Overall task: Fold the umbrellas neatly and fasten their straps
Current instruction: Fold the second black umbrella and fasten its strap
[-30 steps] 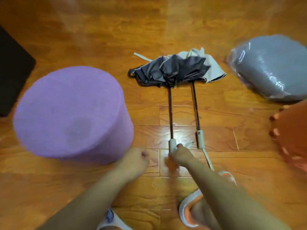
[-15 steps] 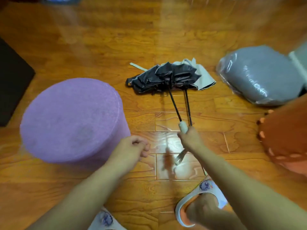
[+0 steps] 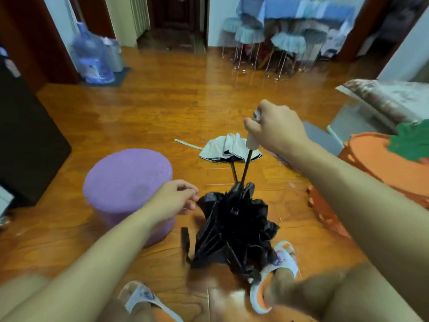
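Right hand (image 3: 276,126) grips the black umbrella (image 3: 234,228) (crumpled, hanging canopy-down); left hand (image 3: 173,199) relaxed.

A shiny orange-brown wooden floor (image 3: 185,101) fills the room. A round purple stool (image 3: 127,182) sits on it. Far back stand a blue-clothed table (image 3: 301,8), metal-legged chairs (image 3: 285,49) and a big clear-blue water bottle (image 3: 92,56).

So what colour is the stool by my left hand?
Purple, seen in the head view: the stool beside the left hand.
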A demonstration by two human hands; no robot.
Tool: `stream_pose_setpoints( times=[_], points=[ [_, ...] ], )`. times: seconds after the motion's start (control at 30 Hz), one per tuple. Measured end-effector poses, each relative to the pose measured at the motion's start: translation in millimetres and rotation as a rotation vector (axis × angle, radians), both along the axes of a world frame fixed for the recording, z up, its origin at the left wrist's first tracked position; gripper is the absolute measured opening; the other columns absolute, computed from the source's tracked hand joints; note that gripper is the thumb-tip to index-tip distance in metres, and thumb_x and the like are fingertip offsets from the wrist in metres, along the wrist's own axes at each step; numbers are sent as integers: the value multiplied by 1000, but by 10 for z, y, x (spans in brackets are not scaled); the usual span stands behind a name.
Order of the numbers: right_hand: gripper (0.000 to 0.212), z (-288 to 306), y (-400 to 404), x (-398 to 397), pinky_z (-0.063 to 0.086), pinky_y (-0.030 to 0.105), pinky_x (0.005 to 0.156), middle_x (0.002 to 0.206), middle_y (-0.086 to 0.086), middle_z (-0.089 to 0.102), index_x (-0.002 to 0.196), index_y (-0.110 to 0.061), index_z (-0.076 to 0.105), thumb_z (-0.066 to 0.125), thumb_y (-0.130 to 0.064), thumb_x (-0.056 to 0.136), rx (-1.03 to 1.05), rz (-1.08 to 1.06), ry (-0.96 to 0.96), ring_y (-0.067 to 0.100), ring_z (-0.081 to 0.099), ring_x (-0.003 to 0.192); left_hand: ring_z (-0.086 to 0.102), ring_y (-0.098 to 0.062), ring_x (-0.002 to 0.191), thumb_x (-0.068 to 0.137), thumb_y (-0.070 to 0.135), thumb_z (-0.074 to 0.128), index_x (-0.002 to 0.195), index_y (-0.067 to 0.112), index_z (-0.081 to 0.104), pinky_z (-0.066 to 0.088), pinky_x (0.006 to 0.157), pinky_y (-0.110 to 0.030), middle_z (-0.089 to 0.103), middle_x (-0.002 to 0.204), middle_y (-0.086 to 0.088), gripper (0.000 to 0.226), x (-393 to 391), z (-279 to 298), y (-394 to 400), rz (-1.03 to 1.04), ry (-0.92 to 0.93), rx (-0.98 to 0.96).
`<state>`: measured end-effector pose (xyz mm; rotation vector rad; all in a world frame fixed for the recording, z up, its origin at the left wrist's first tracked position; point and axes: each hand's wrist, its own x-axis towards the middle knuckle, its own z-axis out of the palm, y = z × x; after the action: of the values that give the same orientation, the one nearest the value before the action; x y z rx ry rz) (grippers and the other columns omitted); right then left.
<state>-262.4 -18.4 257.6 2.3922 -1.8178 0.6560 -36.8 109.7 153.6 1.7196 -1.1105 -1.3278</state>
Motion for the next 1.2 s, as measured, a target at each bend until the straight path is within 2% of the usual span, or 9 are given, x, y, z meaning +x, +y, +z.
stream_pose_setpoints(
  times=[0.17, 0.33, 0.5, 0.63, 0.73, 0.8, 0.93, 1.1, 1.2],
  points=[
    [30, -368, 379, 36, 22, 34, 49, 60, 3, 42, 74, -16, 39, 51, -39, 89, 81, 85, 44, 35, 45, 63, 67, -15, 68, 102, 11, 54, 97, 14, 69, 49, 68, -30, 73, 91, -6, 16, 57, -246, 291, -93, -81, 33],
    [43, -622, 685, -18, 15, 33, 51, 70, 2, 46, 88, -13, 52, 28, -48, 87, -80, 77, 127, 28, 31, 54, 69, -15, 72, 100, 13, 59, 95, 19, 72, 51, 72, -35, 75, 86, -1, 16, 124, -508, 301, -131, -169, 17],
    [38, -918, 1056, -347, 17, 31, 50, 62, 2, 48, 83, -12, 50, 41, -47, 92, -60, 110, 39, 32, 40, 53, 70, -28, 76, 97, 17, 64, 97, 26, 71, 56, 74, -46, 76, 83, -5, 11, -126, -760, 352, -324, -191, 57],
    [37, -1573, 1464, -551, 29, 33, 44, 50, -5, 31, 81, -16, 41, 47, -51, 92, 119, 85, -9, 38, 50, 46, 72, -31, 89, 98, 19, 61, 103, 27, 71, 57, 84, -52, 76, 92, -7, 13, -470, -940, 320, -442, -162, 141],
    [36, -2032, 1713, -491, 45, 43, 56, 56, 1, 51, 93, -17, 44, 48, -52, 98, 267, 56, 102, 39, 58, 57, 70, -17, 79, 98, 11, 57, 104, 22, 70, 58, 84, -43, 75, 98, -7, 18, -544, -1075, 286, -411, -136, 212],
    [36, -2326, 1849, -426, 41, 43, 57, 67, 7, 63, 102, -16, 46, 47, -53, 99, 335, 58, 109, 40, 63, 67, 68, -14, 77, 98, 13, 58, 105, 23, 69, 56, 82, -37, 74, 95, -7, 16, -510, -1173, 325, -412, -153, 260],
    [36, -2885, 2000, -398, 29, 39, 54, 76, 8, 65, 93, -23, 26, 44, -52, 101, 533, 72, 27, 42, 63, 73, 71, -28, 90, 97, 19, 59, 102, 29, 70, 55, 92, -48, 74, 83, -6, 16, -404, -1402, 430, -377, -169, 329],
    [35, -3310, 1909, -381, 35, 39, 48, 68, 6, 60, 92, -26, 23, 47, -50, 100, 555, 82, -42, 42, 59, 61, 68, -22, 78, 98, 19, 57, 105, 29, 70, 52, 75, -40, 75, 86, -10, 17, -343, -1563, 471, -351, -134, 367],
    [33, -3287, 1850, -306, 40, 40, 47, 65, 5, 59, 95, -23, 27, 46, -50, 100, 549, 77, -22, 40, 59, 59, 69, -30, 81, 98, 16, 58, 105, 26, 70, 48, 70, -35, 75, 94, -15, 17, -303, -1533, 513, -335, -125, 369]
  ],
)
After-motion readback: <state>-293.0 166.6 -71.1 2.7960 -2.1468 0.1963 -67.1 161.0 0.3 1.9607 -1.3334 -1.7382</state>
